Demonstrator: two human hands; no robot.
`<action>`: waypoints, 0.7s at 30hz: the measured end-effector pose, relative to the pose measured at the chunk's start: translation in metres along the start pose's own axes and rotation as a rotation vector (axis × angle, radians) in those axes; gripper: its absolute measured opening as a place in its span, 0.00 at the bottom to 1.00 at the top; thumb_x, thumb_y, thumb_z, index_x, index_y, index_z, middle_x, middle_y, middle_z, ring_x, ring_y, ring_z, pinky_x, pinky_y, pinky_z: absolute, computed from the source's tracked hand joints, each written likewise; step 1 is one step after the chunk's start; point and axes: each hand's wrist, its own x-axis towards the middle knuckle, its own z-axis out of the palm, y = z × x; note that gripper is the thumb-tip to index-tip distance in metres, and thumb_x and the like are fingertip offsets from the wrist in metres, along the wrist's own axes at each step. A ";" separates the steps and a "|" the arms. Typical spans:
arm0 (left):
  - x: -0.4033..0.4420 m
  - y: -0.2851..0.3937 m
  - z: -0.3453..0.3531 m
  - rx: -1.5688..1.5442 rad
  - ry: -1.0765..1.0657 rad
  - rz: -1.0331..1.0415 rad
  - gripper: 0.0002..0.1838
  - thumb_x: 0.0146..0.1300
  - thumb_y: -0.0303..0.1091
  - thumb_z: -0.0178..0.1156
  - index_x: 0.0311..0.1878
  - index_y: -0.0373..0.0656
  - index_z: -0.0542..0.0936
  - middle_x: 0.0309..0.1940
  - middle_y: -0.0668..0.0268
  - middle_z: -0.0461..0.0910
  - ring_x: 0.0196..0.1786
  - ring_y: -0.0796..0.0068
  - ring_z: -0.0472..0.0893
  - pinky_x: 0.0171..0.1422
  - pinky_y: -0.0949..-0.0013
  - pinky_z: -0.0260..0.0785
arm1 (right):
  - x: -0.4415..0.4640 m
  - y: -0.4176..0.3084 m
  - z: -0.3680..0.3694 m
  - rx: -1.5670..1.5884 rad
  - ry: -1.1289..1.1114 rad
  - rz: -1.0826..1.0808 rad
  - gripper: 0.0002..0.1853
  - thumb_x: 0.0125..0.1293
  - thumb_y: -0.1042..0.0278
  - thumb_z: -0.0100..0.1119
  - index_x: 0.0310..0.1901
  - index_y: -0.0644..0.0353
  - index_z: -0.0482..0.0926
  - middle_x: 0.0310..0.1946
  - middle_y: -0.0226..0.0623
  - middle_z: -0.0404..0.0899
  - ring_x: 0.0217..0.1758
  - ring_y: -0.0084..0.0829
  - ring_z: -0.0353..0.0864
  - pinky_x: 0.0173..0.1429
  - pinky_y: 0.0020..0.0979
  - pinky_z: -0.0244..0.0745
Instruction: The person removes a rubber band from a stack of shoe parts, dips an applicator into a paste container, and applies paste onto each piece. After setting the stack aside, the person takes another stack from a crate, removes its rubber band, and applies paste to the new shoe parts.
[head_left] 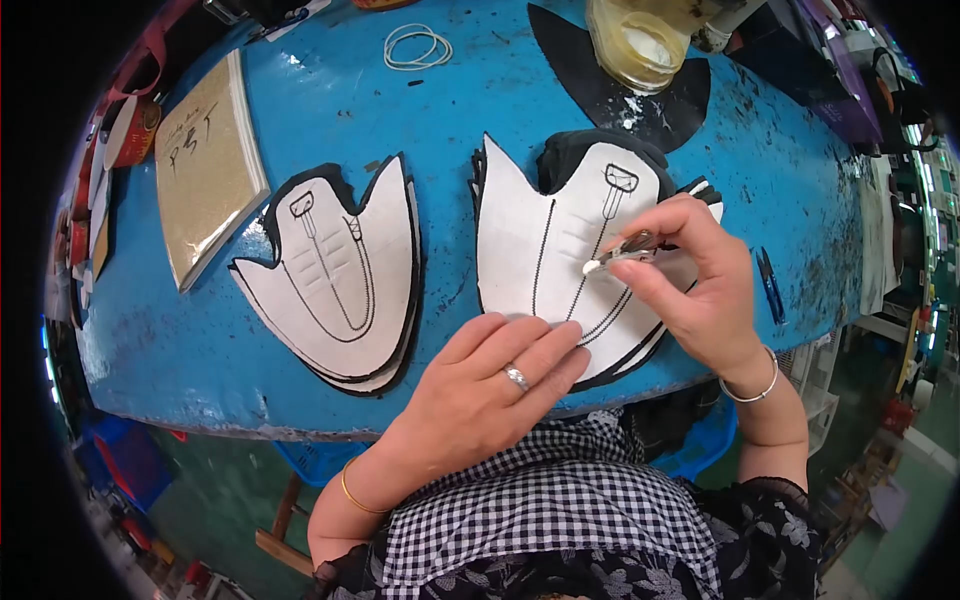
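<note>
A stack of white shoe-upper pieces [512, 250] with black backing and dark stitch lines lies in front of me. My left hand [500, 375] rests on its lower left part, fingers stretched out flat. Above the stack's middle, my right hand [690, 270] pinches a small metal tool [630, 248]. White paste [591, 267] sits on the tool's tip, close to the central stitch line; whether it touches the surface I cannot tell. A second stack of upper pieces [385, 285] lies to the left, apart from both hands.
A jar of pale paste [640, 45] stands on a black sheet [570, 60] at the back. On the blue table [440, 110] lie a gold-covered book [205, 165], a loop of cord [418, 47] and dark thread snips [770, 285] at the right.
</note>
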 end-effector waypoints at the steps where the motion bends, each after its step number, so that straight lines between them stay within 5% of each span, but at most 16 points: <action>1: 0.001 0.001 0.001 -0.006 -0.003 0.006 0.22 0.49 0.32 0.69 0.52 0.48 0.85 0.58 0.69 0.79 0.55 0.69 0.79 0.57 0.62 0.71 | 0.001 0.001 0.001 -0.068 0.010 -0.040 0.12 0.55 0.68 0.73 0.41 0.57 0.83 0.31 0.28 0.80 0.34 0.26 0.76 0.44 0.28 0.69; 7: 0.004 0.001 0.000 0.005 0.007 0.026 0.19 0.52 0.30 0.66 0.50 0.45 0.85 0.55 0.68 0.80 0.52 0.69 0.80 0.54 0.63 0.72 | 0.024 0.016 0.003 -0.339 0.211 -0.228 0.11 0.53 0.68 0.74 0.37 0.55 0.82 0.28 0.26 0.79 0.33 0.29 0.76 0.48 0.34 0.65; 14: 0.007 0.001 0.000 0.009 0.028 0.050 0.18 0.51 0.29 0.65 0.47 0.41 0.85 0.51 0.65 0.82 0.50 0.68 0.81 0.51 0.64 0.73 | 0.006 -0.007 0.008 -0.442 0.052 -0.497 0.14 0.50 0.67 0.76 0.37 0.54 0.81 0.30 0.26 0.80 0.34 0.32 0.76 0.47 0.37 0.65; 18: 0.011 0.000 0.001 0.011 0.047 0.060 0.17 0.50 0.28 0.64 0.47 0.39 0.85 0.48 0.64 0.82 0.47 0.68 0.81 0.47 0.66 0.74 | 0.008 -0.005 -0.004 -0.355 0.066 -0.376 0.15 0.50 0.68 0.77 0.40 0.54 0.83 0.31 0.29 0.81 0.33 0.31 0.77 0.44 0.34 0.68; 21: 0.015 0.001 0.002 0.010 0.074 0.060 0.18 0.49 0.28 0.63 0.46 0.39 0.85 0.42 0.66 0.81 0.42 0.69 0.81 0.43 0.67 0.74 | 0.040 0.016 -0.024 0.040 0.321 -0.052 0.09 0.61 0.71 0.70 0.41 0.61 0.83 0.35 0.28 0.83 0.38 0.19 0.78 0.43 0.23 0.73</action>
